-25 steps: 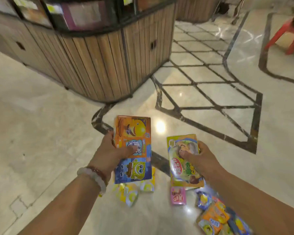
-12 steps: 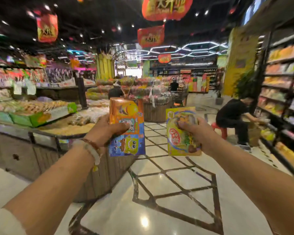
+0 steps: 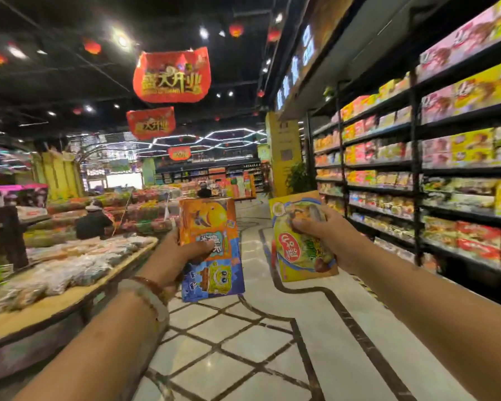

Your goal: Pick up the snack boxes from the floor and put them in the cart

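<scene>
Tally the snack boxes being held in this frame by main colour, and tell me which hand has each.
Orange-and-blue snack box: 1, held in the left hand
Yellow snack box: 1, held in the right hand
Total: 2 boxes in hand. No cart is in view.

The snack box point(image 3: 211, 247) in the left hand point(image 3: 174, 256) is orange above and blue below, printed with yellow cartoon figures. To its right, the second box point(image 3: 300, 241) is yellow with a red oval and green picture. Above it hang red banners point(image 3: 171, 75) with gold characters. Below, the cream floor point(image 3: 243, 342) carries dark diamond lines.
</scene>
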The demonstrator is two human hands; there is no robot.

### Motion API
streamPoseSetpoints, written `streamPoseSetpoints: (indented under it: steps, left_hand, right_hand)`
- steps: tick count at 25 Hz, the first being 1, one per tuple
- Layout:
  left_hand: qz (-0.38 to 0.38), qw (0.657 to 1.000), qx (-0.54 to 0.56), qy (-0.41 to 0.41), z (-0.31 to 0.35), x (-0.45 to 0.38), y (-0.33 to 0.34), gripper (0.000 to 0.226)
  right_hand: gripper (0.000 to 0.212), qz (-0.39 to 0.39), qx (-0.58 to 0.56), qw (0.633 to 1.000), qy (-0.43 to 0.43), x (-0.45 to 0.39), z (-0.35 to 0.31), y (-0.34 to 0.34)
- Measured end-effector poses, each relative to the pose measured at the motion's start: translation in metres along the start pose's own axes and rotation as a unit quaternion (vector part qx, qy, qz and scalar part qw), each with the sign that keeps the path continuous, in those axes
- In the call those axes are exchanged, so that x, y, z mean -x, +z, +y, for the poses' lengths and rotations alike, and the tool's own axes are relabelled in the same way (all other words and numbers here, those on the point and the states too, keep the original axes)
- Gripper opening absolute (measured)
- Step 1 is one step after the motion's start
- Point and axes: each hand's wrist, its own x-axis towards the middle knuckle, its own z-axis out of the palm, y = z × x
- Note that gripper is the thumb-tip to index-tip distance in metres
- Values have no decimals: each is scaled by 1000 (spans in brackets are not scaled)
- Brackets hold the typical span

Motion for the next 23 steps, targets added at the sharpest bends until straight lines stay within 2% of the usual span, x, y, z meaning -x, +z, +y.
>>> streamPoseSetpoints:
  steps: [5, 7, 11, 15, 20, 23]
  left_hand:
    - [-128, 991, 29, -17, 11, 25, 67, 69]
    - [-178, 983, 36, -17, 18, 41, 109, 70]
    - [-265, 962, 69, -3, 38, 88, 202, 56]
    - [-357, 929, 99, -11, 56, 156, 309, 51]
    - [-481, 860, 170, -17, 84, 278, 459, 36]
    - [-542, 813, 205, -47, 97, 361, 540, 23]
  right_hand:
    - [45, 92, 24, 995, -18, 100, -34, -45]
    - [46, 145, 40, 988, -23, 145, -52, -70]
    - [60, 236, 70, 968, -38, 243, -91, -126]
    - [43, 318, 100, 942, -42, 371, -137, -182]
    - [27, 449, 182, 874, -36, 562, -202, -239]
    - [41, 544, 219, 810, -34, 673, -238, -259]
